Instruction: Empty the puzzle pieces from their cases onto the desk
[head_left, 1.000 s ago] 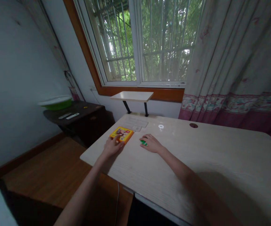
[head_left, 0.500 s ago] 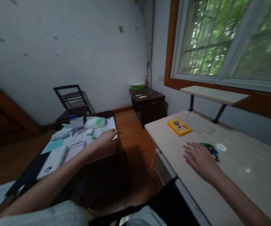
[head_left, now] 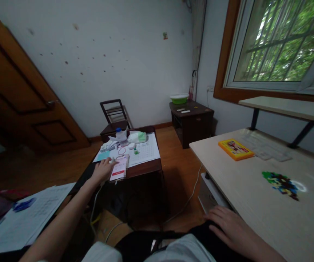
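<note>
My left hand [head_left: 102, 171] is at the near edge of the dark table on the left, its fingers closed at the left side of a phone [head_left: 119, 167] with a lit screen. A white cable hangs below the phone. My right hand [head_left: 227, 227] lies over my dark-clothed lap beside the pale desk [head_left: 257, 203], fingers stretched out and holding nothing. Several small green, blue, brown and yellow pieces [head_left: 281, 185] are grouped on that desk. Farther back on it are a yellow box [head_left: 235, 149] and clear plastic trays [head_left: 268, 147].
Papers [head_left: 148, 147], a blue-capped bottle [head_left: 120, 135] and a green-white packet [head_left: 137, 137] lie on the dark table. A chair [head_left: 114, 116] and a low cabinet [head_left: 192, 123] with a green basin [head_left: 179, 98] are behind. A raised shelf [head_left: 285, 108] spans the desk's back.
My view has turned left. My left hand has come back to the phone. My right hand has left its place over the colored pieces and moved down to my lap.
</note>
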Available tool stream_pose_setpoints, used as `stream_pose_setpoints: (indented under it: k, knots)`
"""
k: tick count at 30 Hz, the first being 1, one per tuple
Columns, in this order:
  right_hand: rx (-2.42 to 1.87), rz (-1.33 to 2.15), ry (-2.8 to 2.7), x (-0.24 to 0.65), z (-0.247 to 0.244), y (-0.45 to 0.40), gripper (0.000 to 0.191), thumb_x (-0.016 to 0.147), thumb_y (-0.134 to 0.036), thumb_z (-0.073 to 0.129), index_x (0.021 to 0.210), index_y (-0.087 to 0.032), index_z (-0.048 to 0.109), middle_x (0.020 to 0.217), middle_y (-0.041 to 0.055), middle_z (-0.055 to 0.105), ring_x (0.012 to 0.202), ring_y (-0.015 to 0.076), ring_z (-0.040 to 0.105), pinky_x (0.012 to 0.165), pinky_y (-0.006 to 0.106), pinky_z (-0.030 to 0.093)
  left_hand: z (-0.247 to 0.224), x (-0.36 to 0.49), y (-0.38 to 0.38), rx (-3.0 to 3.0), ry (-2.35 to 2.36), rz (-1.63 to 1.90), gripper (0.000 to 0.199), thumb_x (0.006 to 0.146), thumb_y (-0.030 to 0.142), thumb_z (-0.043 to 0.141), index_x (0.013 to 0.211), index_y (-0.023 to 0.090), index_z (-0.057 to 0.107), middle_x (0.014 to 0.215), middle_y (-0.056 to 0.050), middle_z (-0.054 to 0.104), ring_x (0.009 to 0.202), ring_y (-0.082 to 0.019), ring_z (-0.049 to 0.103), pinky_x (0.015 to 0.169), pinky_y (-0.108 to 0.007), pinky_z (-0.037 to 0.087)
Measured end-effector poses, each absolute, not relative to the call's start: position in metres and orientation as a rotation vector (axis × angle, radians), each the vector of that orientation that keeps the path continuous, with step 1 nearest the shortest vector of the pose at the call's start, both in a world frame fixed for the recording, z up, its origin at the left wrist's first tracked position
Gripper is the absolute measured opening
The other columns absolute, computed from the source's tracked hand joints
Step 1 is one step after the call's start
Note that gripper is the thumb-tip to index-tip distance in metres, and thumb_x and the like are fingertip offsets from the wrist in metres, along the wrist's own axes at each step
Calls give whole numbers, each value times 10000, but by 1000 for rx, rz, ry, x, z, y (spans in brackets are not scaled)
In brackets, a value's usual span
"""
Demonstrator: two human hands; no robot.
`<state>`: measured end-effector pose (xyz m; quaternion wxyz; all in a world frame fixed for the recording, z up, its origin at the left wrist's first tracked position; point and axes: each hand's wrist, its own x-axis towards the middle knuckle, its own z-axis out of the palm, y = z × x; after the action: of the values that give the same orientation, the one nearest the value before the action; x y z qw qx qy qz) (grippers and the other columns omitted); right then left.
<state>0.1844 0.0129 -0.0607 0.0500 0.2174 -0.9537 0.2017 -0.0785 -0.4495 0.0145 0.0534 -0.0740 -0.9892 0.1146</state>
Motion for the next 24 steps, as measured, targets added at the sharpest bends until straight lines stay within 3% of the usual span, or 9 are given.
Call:
stream_pose_setpoints:
  k: [4, 8, 15, 21, 24]
  knots:
    - [620, 689, -2904, 182, -61, 13, 223, 838, -182, 427, 984, -249, 580, 927, 33, 625, 900, 182, 564, 814, 346, 452, 10, -77, -468, -299, -3004, 382, 414, 781, 240, 359, 1136, 272, 569, 1291, -121, 403, 1175, -326, 355, 896, -498, 311]
    - [612, 680, -2931, 180, -59, 10, 197, 817, -166, 451, 932, -246, 589, 866, 16, 627, 854, 186, 563, 762, 337, 451, 8, -71, -508, 193, -2930, 272, 471, 780, 357, 369, 1241, 280, 427, 1214, -99, 494, 1073, -359, 425, 794, -492, 376]
    - [643, 693, -2957, 181, -60, 12, 232, 844, -177, 418, 980, -231, 598, 914, 36, 630, 890, 197, 560, 800, 357, 442, -4, -55, -540, 533, -3039, 226, 473, 740, 236, 378, 1189, 361, 465, 1211, -70, 465, 1091, -362, 427, 776, -514, 395]
    - [647, 710, -2910, 181, -65, 13, 230, 858, -215, 405, 946, -237, 616, 874, 46, 633, 852, 192, 577, 773, 345, 459, -11, -54, -555, 513, -2997, 14, 565, 748, 299, 367, 1298, 172, 379, 1163, -232, 458, 1051, -407, 484, 747, -505, 425]
    - [664, 723, -2848, 181, -67, 14, 235, 865, -230, 397, 911, -240, 626, 850, 55, 638, 826, 184, 587, 756, 327, 466, -15, -58, -565, 473, -3037, -66, 573, 768, 312, 325, 1301, 105, 358, 1058, -203, 532, 993, -343, 546, 770, -428, 445]
